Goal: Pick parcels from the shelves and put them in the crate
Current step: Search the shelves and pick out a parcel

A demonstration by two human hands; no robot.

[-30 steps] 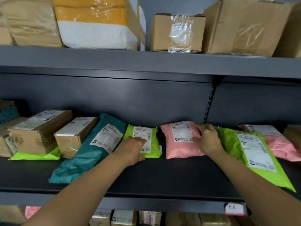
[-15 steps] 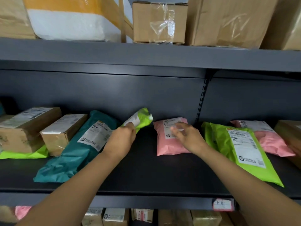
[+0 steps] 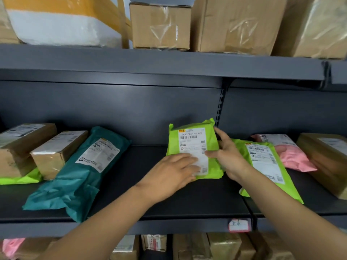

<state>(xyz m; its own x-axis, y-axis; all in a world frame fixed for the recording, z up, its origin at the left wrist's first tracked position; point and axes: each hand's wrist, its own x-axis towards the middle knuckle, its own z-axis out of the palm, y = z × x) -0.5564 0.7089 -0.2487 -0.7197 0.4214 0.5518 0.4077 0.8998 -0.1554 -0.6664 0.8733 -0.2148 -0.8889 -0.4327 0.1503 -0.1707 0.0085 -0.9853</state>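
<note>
left hand lies flat on green parcel; right hand pinches its edge.

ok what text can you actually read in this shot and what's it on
"2320 E051 00 B77": label on the small green parcel; its finer print is too small.
"6" after an unclear handwritten mark: red-edged tag on the shelf edge.
Labels on the teal parcel, large green parcel, pink parcel and brown boxes: too blurred to read.
</note>
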